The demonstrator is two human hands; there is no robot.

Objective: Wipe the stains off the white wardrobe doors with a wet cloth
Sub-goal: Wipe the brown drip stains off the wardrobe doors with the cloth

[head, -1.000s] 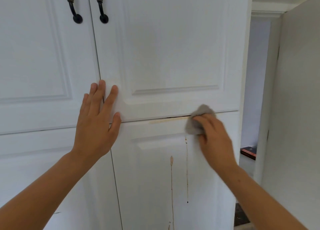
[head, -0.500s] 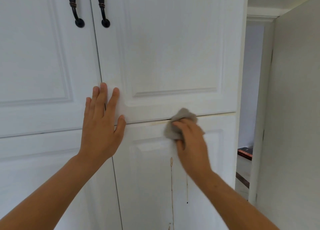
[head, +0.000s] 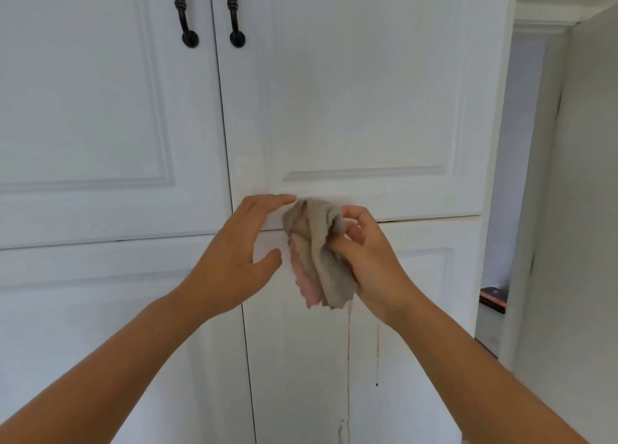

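Cloth (head: 317, 253) sits bunched in the right hand (head: 371, 259), in front of the seam (head: 434, 218) between the upper and lower right doors; thumb and curled fingers clamp round it at mid-height; fabric soft, crumpled, grey-beige, deep folds, with a pink scalloped edge hanging out at bottom left; cannot tell whether it touches the panel. Left hand (head: 234, 259) flat-fingered, fingers straight and together, thumb splayed below; index tip just beside the cloth's top edge, contact unclear. Doors (head: 368, 92) white, matte, faint wood grain, raised rectangular panels with moulded frames; four leaves in view, thin dark gaps between them. Handles (head: 182, 12): two, black metal, slim curved bars with round feet, one each side of the vertical gap, top of frame. Streaks (head: 348, 360): two thin brownish vertical drip lines on the lower right door, starting just under the cloth; the right one ends in a dark dot. Doorway (head: 521, 142) right of the wardrobe, white trim; plain white wall (head: 588, 209) nearer, far right.
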